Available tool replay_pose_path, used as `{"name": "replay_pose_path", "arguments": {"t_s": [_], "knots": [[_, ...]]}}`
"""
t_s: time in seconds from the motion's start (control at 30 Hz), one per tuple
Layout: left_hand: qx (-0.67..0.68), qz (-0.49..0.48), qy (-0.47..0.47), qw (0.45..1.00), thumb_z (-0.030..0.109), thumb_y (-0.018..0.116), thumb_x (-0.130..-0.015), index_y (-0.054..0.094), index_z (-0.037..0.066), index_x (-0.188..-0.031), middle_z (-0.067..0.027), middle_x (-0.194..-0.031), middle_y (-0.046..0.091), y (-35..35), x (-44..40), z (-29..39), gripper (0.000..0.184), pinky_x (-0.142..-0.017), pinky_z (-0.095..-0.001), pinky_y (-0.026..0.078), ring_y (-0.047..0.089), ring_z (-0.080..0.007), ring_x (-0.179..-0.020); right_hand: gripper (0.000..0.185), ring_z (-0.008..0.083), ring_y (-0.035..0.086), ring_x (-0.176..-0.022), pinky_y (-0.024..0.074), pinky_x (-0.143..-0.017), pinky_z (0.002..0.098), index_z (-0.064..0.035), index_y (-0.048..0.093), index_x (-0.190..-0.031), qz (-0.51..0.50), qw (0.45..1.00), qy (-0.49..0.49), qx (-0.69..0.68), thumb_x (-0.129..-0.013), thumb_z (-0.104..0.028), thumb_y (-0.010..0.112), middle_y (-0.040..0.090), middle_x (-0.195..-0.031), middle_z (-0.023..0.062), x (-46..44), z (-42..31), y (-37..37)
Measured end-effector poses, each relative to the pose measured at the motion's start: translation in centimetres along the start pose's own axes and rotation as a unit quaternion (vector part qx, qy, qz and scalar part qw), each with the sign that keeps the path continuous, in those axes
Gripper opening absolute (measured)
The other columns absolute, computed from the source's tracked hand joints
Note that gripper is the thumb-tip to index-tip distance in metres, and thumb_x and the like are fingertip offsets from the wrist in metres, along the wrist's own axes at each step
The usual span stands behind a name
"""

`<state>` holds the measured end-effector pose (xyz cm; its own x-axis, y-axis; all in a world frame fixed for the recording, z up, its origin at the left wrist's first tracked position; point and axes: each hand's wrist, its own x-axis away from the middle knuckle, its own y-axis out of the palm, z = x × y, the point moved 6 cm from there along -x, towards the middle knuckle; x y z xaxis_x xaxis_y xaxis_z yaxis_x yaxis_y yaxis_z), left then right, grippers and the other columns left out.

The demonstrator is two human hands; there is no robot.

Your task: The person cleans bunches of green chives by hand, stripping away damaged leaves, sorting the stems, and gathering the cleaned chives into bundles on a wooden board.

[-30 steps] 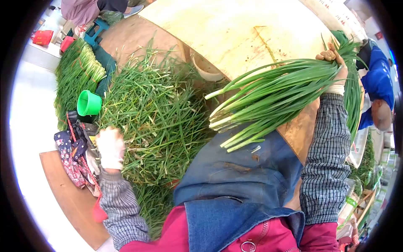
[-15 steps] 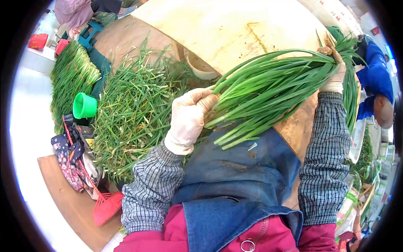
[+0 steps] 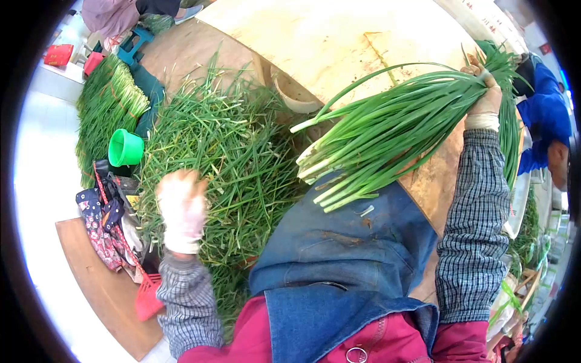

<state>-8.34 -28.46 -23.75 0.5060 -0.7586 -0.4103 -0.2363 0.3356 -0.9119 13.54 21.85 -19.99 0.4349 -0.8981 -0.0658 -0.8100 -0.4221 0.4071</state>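
My right hand (image 3: 484, 97) is wrapped round the leafy end of a bunch of long green stalks (image 3: 393, 130). Their pale root ends point left, over the blue apron (image 3: 339, 242) on my lap. My left hand (image 3: 181, 209), in a whitish glove and smeared by motion, is over the big heap of loose green leaves (image 3: 224, 145), apart from the bunch. Its fingers are too blurred to read.
Behind the bunch is a pale board (image 3: 302, 36). At the left are a green cup (image 3: 126, 147), tied bundles of stalks (image 3: 109, 109) and a patterned cloth bag (image 3: 100, 227). A person in blue (image 3: 548, 115) is at the right.
My left hand went from the left to the root ends of the bunch, then moved back left over the heap. My right hand kept its hold on the bunch.
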Motion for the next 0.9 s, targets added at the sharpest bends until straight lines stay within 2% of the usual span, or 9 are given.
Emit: {"name": "replay_pose_path", "arguments": {"t_s": [0.07,0.23,0.4,0.43,0.53,0.77,0.8,0.83,0.9], "knots": [[0.313,0.014,-0.011,0.950,0.012,0.068,-0.069,0.062,0.004,-0.092,-0.0118,-0.090,0.060,0.4,-3.8,5.8,0.025,-0.078,-0.0380,0.044,0.056,-0.0280,-0.087,0.034,0.0181,0.049,-0.067,0.0438,-0.062,0.0286,0.0086,0.049,-0.109,-0.005,0.999,-0.001,-0.041,-0.084,-0.014,0.042,0.052,-0.074,0.0079,0.4,-0.2,0.6],[0.373,-0.003,0.047,0.926,0.009,0.066,-0.074,0.061,0.001,-0.088,-0.0125,-0.083,0.060,2.9,-9.5,13.8,0.017,-0.071,-0.0325,0.047,0.058,-0.0234,-0.080,0.034,0.0165,0.046,-0.068,0.0405,-0.060,0.0269,0.0095,0.050,-0.109,0.035,0.997,0.001,-0.071,-0.085,-0.013,0.044,0.049,-0.071,0.0047,0.4,-0.3,0.2],[0.576,-0.108,-0.151,0.796,0.007,0.058,-0.083,0.057,-0.001,-0.089,0.0003,-0.069,0.056,3.0,-10.2,11.5,0.009,-0.058,-0.0211,0.043,0.051,-0.0069,-0.063,0.029,0.0239,0.058,-0.071,0.0508,-0.067,0.0340,0.0084,0.056,-0.102,0.043,0.998,0.000,0.053,-0.085,-0.012,0.044,0.060,-0.081,0.0155,1.7,-1.0,0.8],[0.530,-0.100,-0.129,0.832,0.007,0.059,-0.083,0.057,0.000,-0.089,-0.0014,-0.067,0.057,2.4,-10.8,11.3,0.009,-0.057,-0.0217,0.043,0.051,-0.0080,-0.061,0.029,0.0231,0.059,-0.073,0.0511,-0.069,0.0339,0.0091,0.056,-0.102,-0.022,1.000,0.010,0.009,-0.085,-0.011,0.044,0.061,-0.081,0.0151,1.0,-0.7,0.8],[0.378,-0.015,-0.009,0.926,0.007,0.061,-0.080,0.057,0.001,-0.089,-0.0084,-0.061,0.057,1.0,-11.6,12.0,0.011,-0.050,-0.0245,0.042,0.051,-0.0119,-0.052,0.029,0.0218,0.058,-0.071,0.0504,-0.068,0.0325,0.0095,0.056,-0.101,0.059,0.998,-0.001,0.027,-0.084,-0.011,0.046,0.060,-0.078,0.0130,1.2,-0.7,0.7],[0.408,-0.100,-0.105,0.901,0.011,0.058,-0.076,0.059,-0.001,-0.078,-0.0086,-0.057,0.055,2.6,-8.9,6.8,0.012,-0.046,-0.0266,0.039,0.048,-0.0107,-0.049,0.023,0.0191,0.057,-0.064,0.0491,-0.060,0.0296,0.0064,0.061,-0.094,0.076,0.994,0.035,0.073,-0.080,-0.010,0.053,0.058,-0.073,0.0088,-0.2,-0.2,-0.3],[0.378,-0.136,-0.166,0.901,0.010,0.053,-0.076,0.060,-0.001,-0.077,-0.0173,-0.066,0.060,2.2,-7.5,4.1,0.013,-0.054,-0.0314,0.047,0.061,-0.0247,-0.057,0.022,0.0192,0.057,-0.064,0.0492,-0.059,0.0295,0.0059,0.062,-0.092,0.075,0.994,0.044,0.070,-0.079,-0.010,0.054,0.058,-0.073,0.0087,-0.6,0.0,-0.5],[0.327,-0.163,-0.233,0.901,0.010,0.054,-0.076,0.058,-0.001,-0.074,-0.0164,-0.063,0.059,1.6,-5.8,1.0,0.013,-0.052,-0.0317,0.046,0.059,-0.0249,-0.055,0.021,0.0194,0.058,-0.065,0.0496,-0.060,0.0290,0.0051,0.063,-0.090,0.025,0.995,0.053,0.083,-0.080,-0.011,0.054,0.059,-0.073,0.0088,-1.3,0.1,-1.2],[0.022,-0.158,-0.146,0.976,0.009,0.052,-0.074,0.058,0.002,-0.067,-0.0135,-0.057,0.055,1.8,-0.7,-6.3,0.012,-0.052,-0.0372,0.045,0.057,-0.0277,-0.053,0.021,0.0196,0.058,-0.065,0.0496,-0.060,0.0287,0.0046,0.064,-0.090,0.048,0.994,0.055,0.078,-0.080,-0.011,0.054,0.059,-0.073,0.0088,-1.3,0.5,-1.4]]}}
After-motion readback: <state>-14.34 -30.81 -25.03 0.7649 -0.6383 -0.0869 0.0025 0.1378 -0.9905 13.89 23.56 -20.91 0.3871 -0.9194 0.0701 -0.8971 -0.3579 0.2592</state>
